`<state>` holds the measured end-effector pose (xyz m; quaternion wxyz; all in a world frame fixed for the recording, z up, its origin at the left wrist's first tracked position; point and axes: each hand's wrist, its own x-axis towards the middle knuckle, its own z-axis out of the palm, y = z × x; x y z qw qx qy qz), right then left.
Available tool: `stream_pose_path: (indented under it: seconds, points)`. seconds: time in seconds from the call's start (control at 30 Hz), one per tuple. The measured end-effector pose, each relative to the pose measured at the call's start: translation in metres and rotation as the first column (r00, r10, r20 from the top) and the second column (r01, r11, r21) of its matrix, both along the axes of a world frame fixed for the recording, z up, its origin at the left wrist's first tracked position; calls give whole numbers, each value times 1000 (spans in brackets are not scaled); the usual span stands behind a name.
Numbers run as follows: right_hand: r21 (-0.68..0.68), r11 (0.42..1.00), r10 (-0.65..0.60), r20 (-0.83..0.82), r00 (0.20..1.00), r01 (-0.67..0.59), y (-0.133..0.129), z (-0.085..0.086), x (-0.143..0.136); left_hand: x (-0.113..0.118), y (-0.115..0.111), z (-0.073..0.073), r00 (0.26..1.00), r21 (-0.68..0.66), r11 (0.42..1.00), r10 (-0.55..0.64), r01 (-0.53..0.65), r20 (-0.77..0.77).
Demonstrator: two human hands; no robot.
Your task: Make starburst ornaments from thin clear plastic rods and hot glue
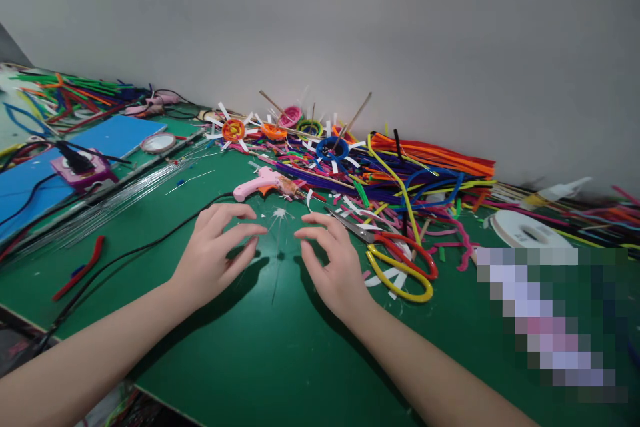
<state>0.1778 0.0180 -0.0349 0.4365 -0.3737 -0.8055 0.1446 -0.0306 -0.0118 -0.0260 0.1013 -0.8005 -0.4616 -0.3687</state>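
My left hand (pixel 217 247) hovers over the green table (pixel 260 353), its fingers curved and apart with nothing between them. Facing it, my right hand (pixel 335 263) is held the same way, also holding nothing. Just beyond the hands lies a pink glue gun (pixel 260 183), its black cord running to the lower left past my left hand. Scissors (pixel 400 267) with red and yellow handles rest right beside my right hand. A whitish glue spot (pixel 280 213) marks the table between and beyond the fingertips.
Colourful pipe cleaners (pixel 435 157) are heaped along the wall with small round woven pieces (pixel 333 149). A white spool (pixel 530 230) lies at right. At left are a blue board (pixel 120 137), a purple power block (pixel 85 173), a tape roll (pixel 159 143) and thin clear sticks.
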Motion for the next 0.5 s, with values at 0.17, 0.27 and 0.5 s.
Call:
stream_pose_path:
  seconds: [0.17,0.27,0.5]
  points:
    - [-1,1000,18,8,1000,-18,1,0,0,-1,2,-4,999,-76,996,-41,40,0]
    - [47,999,29,-19,999,-28,0,2,-1,-2,2,-4,999,-56,997,-48,49,16]
    - [258,965,83,-127,988,-48,-1,8,1,-1,-2,5,988,78,997,-39,28,147]
